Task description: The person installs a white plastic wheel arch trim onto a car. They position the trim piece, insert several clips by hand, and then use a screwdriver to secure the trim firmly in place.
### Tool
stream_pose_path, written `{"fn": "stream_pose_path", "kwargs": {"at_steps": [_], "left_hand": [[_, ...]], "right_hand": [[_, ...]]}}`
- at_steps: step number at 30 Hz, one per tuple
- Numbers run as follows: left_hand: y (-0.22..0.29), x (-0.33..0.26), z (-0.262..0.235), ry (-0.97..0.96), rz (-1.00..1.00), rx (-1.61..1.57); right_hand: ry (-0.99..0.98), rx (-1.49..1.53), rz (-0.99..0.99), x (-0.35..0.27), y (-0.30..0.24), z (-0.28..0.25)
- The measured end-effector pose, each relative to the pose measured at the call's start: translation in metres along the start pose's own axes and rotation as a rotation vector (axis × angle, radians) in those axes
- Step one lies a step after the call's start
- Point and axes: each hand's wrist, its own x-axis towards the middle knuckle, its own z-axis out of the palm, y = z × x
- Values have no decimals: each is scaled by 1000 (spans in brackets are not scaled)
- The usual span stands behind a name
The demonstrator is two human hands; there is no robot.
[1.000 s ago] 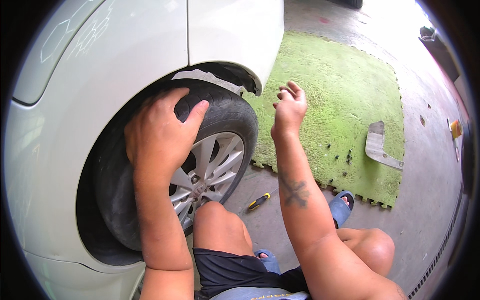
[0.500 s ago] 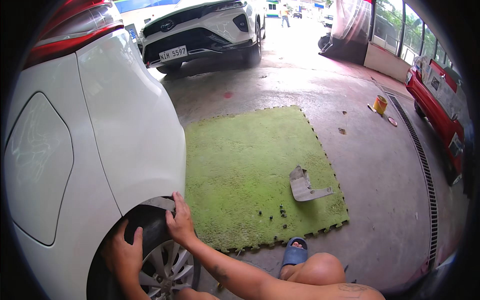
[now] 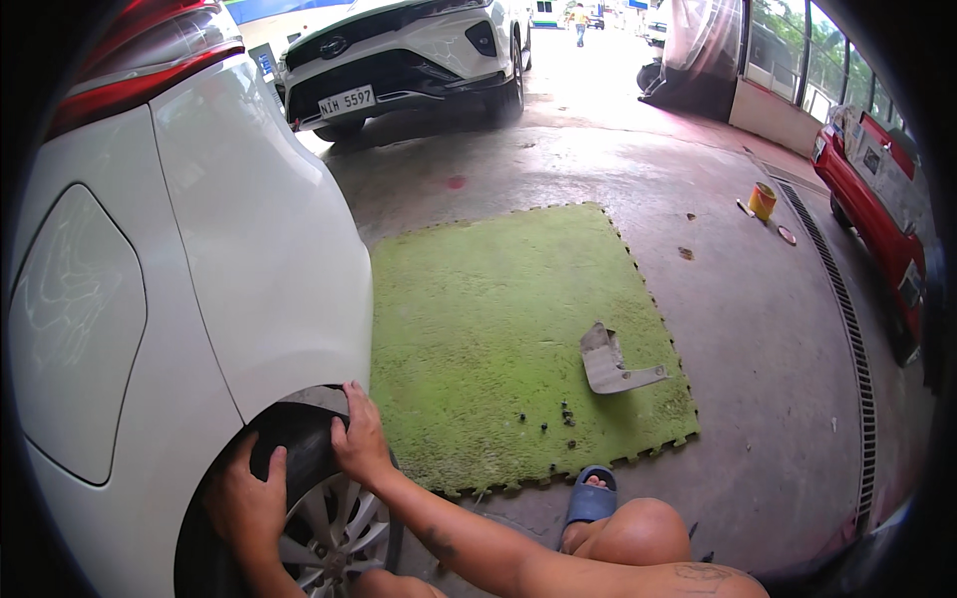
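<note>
I have the white car [image 3: 279, 289] at left, its rear tyre [image 3: 305, 437] low down. My right hand [image 3: 363, 441] has come from mid-air to join my left hand [image 3: 249, 503] at the tyre, so both attend it, thumbs apart from fingers, visibly clamping nothing.

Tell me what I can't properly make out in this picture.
All in the head view:
Left hand: some fingers, hidden by the hand itself.
Right hand: its palm, hidden by its own back.
Tire: its bottom, cut off by the lower edge.
Small dark pieces on the green mat: too small to identify.
Distant person: too small for detail.
</note>
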Motion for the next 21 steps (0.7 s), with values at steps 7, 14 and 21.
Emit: {"fn": "stream_pose_path", "kwargs": {"at_steps": [7, 14, 21], "left_hand": [[5, -2, 3, -20, -10, 27], [-4, 1, 6, -54, -12, 15], [-11, 0, -2, -71, -26, 1]], "right_hand": [[-59, -45, 24, 6, -2, -14], [-91, 84, 53, 4, 13, -9], [-60, 127, 227, -4, 18, -13]]}}
